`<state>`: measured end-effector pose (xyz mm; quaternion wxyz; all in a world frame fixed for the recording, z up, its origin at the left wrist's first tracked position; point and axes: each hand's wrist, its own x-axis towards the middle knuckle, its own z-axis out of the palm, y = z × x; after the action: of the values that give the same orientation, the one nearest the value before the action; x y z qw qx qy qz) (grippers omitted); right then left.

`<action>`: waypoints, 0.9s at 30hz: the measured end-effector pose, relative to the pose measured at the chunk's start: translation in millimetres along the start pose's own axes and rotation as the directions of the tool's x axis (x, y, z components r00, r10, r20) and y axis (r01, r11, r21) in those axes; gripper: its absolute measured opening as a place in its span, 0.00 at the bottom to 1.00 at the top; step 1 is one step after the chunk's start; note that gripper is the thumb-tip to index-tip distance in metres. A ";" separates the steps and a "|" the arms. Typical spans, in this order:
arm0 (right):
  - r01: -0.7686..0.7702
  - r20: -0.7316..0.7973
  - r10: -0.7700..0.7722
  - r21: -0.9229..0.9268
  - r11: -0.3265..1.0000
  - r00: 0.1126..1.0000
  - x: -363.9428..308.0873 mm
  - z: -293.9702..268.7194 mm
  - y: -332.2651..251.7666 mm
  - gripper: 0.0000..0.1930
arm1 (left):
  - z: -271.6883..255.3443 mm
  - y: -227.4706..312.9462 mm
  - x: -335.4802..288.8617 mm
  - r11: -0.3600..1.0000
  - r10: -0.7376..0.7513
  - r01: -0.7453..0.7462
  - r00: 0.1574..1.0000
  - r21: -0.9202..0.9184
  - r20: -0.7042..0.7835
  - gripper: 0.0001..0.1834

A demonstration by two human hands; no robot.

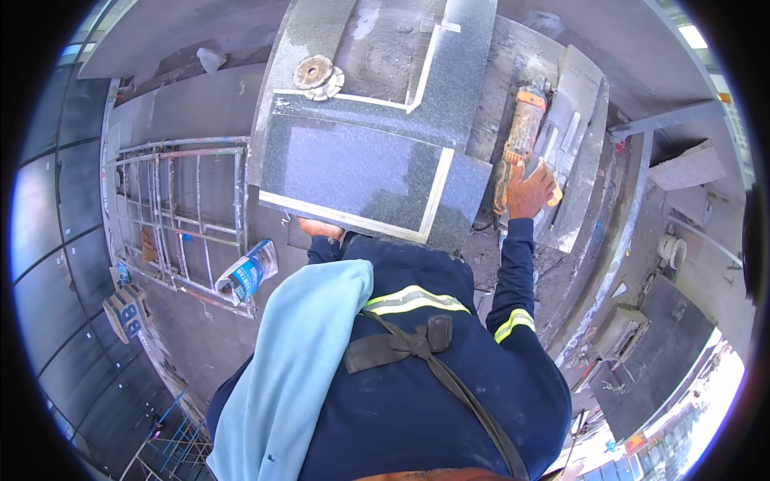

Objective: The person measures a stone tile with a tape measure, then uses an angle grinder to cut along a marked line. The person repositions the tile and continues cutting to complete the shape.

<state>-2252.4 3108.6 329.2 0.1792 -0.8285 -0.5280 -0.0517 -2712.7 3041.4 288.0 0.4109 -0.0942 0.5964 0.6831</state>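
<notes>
My right hand (530, 191) is closed on the near end of a dusty orange angle grinder (526, 120), which lies lengthwise on a grey board at the right. An orange part shows beside the fingertips. My left hand (321, 228) is at the near edge of a dark speckled stone slab (353, 172), its fingers mostly hidden under that edge. White tape strips (345, 216) run along the slab's near and right sides. Farther back, two worn cutting discs (313, 74) lie overlapping on the stone surface, next to a second taped outline (345, 98).
At left stands a metal frame (200, 228) with a crumpled blue-and-white bag (247, 272) against it. Narrow stone offcuts (571, 132) lie right of the grinder. A metal rail (634, 216) runs beyond them, with a white bucket (670, 251) and a dark panel (654, 353) farther right.
</notes>
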 end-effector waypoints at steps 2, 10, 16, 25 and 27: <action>-0.007 -0.002 0.007 -0.064 0.998 1.000 5.2 11.5 -18.3 0.32 | -4.6 7.5 4.5 1.000 -0.019 0.020 0.999 0.021 -0.041 0.40; -0.113 0.083 0.133 -0.215 0.970 0.988 18.0 16.7 -35.8 0.34 | -42.8 27.6 22.3 0.979 -0.111 0.136 0.980 0.150 -0.165 0.33; -0.157 0.079 0.156 0.001 0.988 0.985 11.8 -15.4 -70.8 0.27 | -81.3 64.5 65.3 0.921 0.038 0.071 0.962 0.382 -0.270 0.28; -0.524 0.630 0.302 0.199 0.828 0.716 -107.8 -39.0 -70.5 0.23 | -10.2 153.5 130.3 -0.112 0.555 -0.526 0.670 0.843 0.492 0.25; -0.589 0.640 0.292 0.314 0.745 0.711 -112.6 -30.2 -62.5 0.22 | 11.4 145.4 135.5 -0.102 0.465 -0.536 0.719 0.838 0.517 0.26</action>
<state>-2354.3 3025.1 341.6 0.2328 -0.8357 -0.3286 0.3733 -2893.9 3119.5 314.5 0.0968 0.4423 0.8611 0.2313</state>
